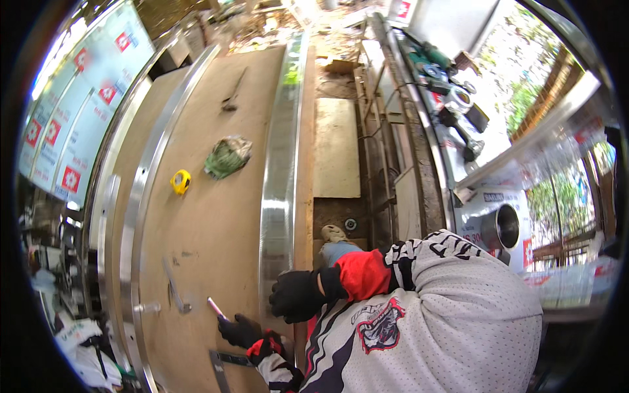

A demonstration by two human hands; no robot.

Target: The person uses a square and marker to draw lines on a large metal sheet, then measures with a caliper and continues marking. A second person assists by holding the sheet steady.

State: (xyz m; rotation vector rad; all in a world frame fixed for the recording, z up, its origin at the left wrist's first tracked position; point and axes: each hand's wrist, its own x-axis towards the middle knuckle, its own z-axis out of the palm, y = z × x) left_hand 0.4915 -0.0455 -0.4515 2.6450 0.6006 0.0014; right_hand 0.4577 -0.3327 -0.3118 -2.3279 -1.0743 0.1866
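My left hand (239, 331), in a black glove, closes round a slim pink-and-white pen (215, 308) above a brown board (216, 229). My right hand (297, 297), also gloved in black, lies over a shiny metal strip (278, 226) along the board's right side. Its fingers are curled, and whether they grip anything is hidden. Close to my left wrist lies a dark L-shaped square (220, 370). Farther left on the board rests a thin metal tool with an angled end (174, 288). Beyond are a yellow tape measure (181, 182) and a crumpled green camouflage cloth (228, 157).
A hammer-like tool (230, 101) lies toward the board's far end. Along the left runs another metal strip (137, 216). On the right, a bench carries power tools (462, 134) and a metal cylinder (501, 227). My shoe (334, 233) shows beside the frame below.
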